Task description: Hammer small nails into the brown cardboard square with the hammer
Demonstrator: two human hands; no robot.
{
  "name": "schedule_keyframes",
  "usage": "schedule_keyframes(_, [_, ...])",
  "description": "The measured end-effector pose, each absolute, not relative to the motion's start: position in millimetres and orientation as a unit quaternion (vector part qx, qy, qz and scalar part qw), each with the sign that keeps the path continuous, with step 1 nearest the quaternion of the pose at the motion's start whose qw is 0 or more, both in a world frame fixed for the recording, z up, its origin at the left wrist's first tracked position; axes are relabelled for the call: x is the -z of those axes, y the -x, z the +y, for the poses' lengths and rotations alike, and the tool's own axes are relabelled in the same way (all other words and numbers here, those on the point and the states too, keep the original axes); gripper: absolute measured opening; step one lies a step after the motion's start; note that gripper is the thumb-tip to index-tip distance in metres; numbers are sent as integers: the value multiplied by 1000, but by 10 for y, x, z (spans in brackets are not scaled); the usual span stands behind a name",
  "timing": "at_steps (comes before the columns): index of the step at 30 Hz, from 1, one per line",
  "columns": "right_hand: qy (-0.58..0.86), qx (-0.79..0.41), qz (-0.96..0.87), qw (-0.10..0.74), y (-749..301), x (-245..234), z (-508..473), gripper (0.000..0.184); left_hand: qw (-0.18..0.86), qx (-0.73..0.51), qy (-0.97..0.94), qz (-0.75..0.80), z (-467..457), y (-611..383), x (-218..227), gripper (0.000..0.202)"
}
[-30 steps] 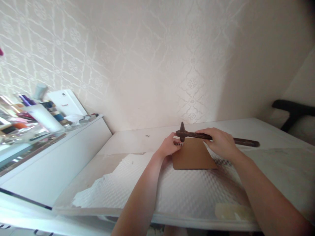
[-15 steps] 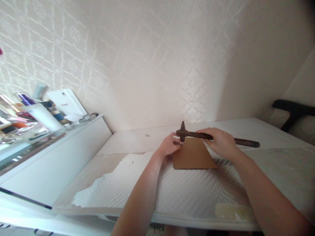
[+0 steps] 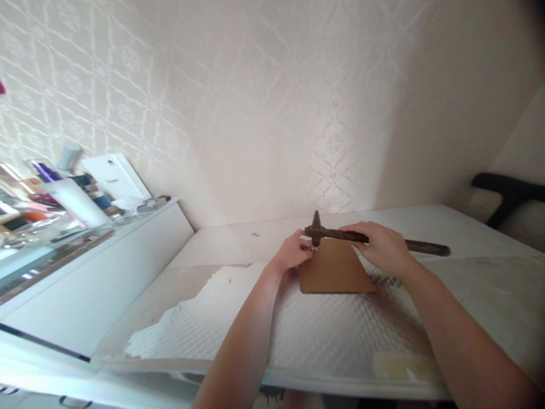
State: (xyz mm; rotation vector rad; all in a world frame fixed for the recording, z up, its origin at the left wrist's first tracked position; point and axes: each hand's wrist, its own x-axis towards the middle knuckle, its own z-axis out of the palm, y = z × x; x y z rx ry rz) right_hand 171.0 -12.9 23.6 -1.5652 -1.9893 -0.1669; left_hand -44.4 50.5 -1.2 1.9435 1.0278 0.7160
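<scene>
My right hand (image 3: 385, 245) is closed around the dark handle of a hammer (image 3: 340, 234), gripping it partway along. The hammer's head is over the far left corner of a brown board (image 3: 334, 270), close to my left fingertips. At that corner my left hand (image 3: 294, 251) has its fingers curled in a pinch; small shiny bits show by the fingertips, too small to name. Some tiny dark specks mark the board near its far edge. The board lies on a white quilted sheet (image 3: 204, 309).
The sheet covers part of a white table (image 3: 225, 238) against a patterned wall. A white cabinet (image 3: 97, 272) at the left bears bottles, a white box (image 3: 117, 179) and clutter. Small bits (image 3: 255, 234) lie near the table's back. A black chair part (image 3: 506, 190) juts in at the right.
</scene>
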Motion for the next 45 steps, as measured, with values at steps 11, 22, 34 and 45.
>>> schedule_keyframes(11, [594, 64, -744, 300, -1721, -223, -118, 33, 408, -284, -765, 409, 509, 451, 8, 45])
schedule_keyframes(22, [592, 64, -741, 311, -1708, -237, -133, 30, 412, -290, -764, 403, 537, 447, 40, 44])
schedule_keyframes(34, [591, 64, -747, 298, -1713, -222, -127, 36, 412, -282, -761, 414, 501, 448, -13, 43])
schedule_keyframes(45, [589, 45, -748, 302, -1644, -233, -135, 40, 443, -295, -740, 413, 530, 453, 1, 44])
